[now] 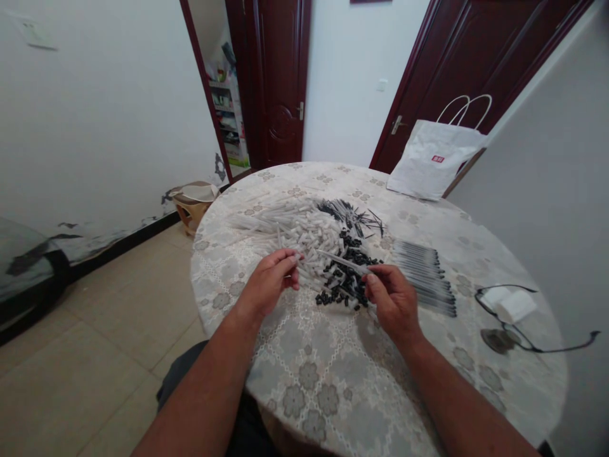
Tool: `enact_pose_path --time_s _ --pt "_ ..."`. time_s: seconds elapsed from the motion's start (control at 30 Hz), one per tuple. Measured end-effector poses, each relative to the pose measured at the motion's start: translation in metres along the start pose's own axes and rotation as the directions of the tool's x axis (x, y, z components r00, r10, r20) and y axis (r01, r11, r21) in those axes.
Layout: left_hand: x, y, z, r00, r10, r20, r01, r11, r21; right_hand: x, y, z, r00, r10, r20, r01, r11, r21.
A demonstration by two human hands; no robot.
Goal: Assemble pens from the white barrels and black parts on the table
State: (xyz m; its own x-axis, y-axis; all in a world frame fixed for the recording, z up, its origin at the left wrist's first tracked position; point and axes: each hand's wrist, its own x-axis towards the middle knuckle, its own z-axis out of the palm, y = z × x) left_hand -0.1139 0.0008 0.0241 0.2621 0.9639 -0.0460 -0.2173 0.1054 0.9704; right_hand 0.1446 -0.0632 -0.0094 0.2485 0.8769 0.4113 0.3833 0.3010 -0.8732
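In my right hand (394, 301) I pinch a clear pen barrel (339, 258), its narrow end pointing left. My left hand (271, 279) is closed at the fingertips just left of that end; a tiny pale piece seems to be between thumb and finger, too small to name. Beneath both hands spread loose pen parts: a heap of short whitish pieces (307, 231), black caps or plugs (340, 285), and dark thin refills (349, 212). Long clear barrels (266, 219) lie at the left. Right of my right hand is a row of black-ended pens (423, 273).
A round table with a patterned cloth (309, 381) carries everything. Eyeglasses (528, 346), a white folded tissue (516, 306) and a dark round object (497, 341) lie at the right. A white paper bag (438, 158) stands at the back. A stool (193, 203) is beside the table.
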Motion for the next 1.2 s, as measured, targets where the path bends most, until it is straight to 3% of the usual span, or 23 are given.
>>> enact_pose_path --time_s 0.1,0.2,0.43,0.67,0.93,1.2 --pt "0.001 0.0 0.0 1.0 -0.015 0.01 0.017 0.967 -0.253 -0.002 0.002 0.002 1.0 -0.011 0.02 0.011 1.0 -0.009" --pt "0.0 0.0 0.0 0.999 -0.027 0.034 0.036 0.948 -0.317 -0.004 0.003 0.003 0.999 -0.03 0.03 0.031 0.999 -0.032" --pt "-0.003 0.003 0.004 0.997 -0.068 0.042 0.079 0.93 -0.36 -0.003 0.006 0.003 0.999 -0.035 0.042 0.037 0.998 -0.047" --pt "-0.006 0.002 0.008 0.999 -0.041 0.031 0.049 0.939 -0.34 -0.004 0.006 0.005 0.995 -0.041 0.091 0.051 0.992 -0.117" --pt "0.001 -0.005 0.007 0.996 -0.064 -0.068 0.037 0.94 -0.338 -0.004 0.007 0.004 0.998 -0.029 0.064 0.037 0.992 -0.121" --pt "0.001 -0.007 0.009 0.994 -0.032 -0.104 0.0 0.958 -0.286 -0.004 0.003 0.004 0.991 -0.125 0.056 0.135 0.964 -0.23"
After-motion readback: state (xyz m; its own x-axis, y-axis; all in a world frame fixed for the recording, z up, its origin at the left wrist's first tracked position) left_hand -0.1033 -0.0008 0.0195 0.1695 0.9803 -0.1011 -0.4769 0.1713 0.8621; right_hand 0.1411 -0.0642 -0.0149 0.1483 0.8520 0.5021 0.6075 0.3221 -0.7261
